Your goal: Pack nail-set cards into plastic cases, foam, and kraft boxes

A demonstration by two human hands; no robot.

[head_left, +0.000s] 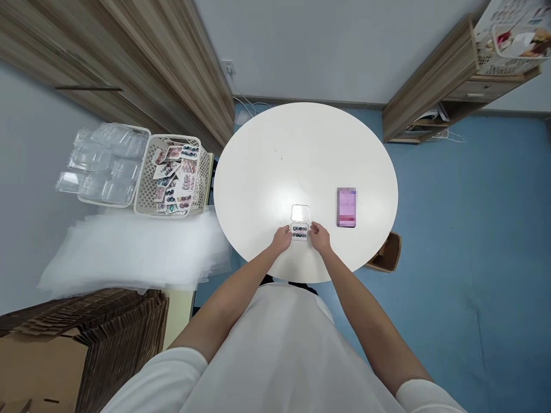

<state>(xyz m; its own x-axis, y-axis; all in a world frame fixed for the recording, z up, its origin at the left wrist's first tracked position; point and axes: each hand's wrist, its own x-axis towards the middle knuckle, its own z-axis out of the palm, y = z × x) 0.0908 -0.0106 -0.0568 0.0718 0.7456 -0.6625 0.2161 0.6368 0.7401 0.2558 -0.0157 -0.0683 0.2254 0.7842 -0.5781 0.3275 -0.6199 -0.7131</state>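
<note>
On the white round table (275, 143) near its front edge lies a small clear plastic case (300, 240) with its lid (300, 213) swung open away from me. Two rows of dark, glossy press-on nails (300, 229) sit inside it. My left hand (282, 238) is closed at the case's left side, fingertips against its edge. From the right, my right hand (319, 237) has its curled fingers at the opposite edge. Both hands hold the case between them, and their fingertips are partly hidden.
A phone (346, 207) with a blurred screen lies right of my hands. To the left stand a basket of nail cards (200, 172), a basket of clear plastic cases (107, 163), a stack of white translucent sheets (133, 249) and folded cardboard boxes (120, 344). A brown box (390, 255) is below right.
</note>
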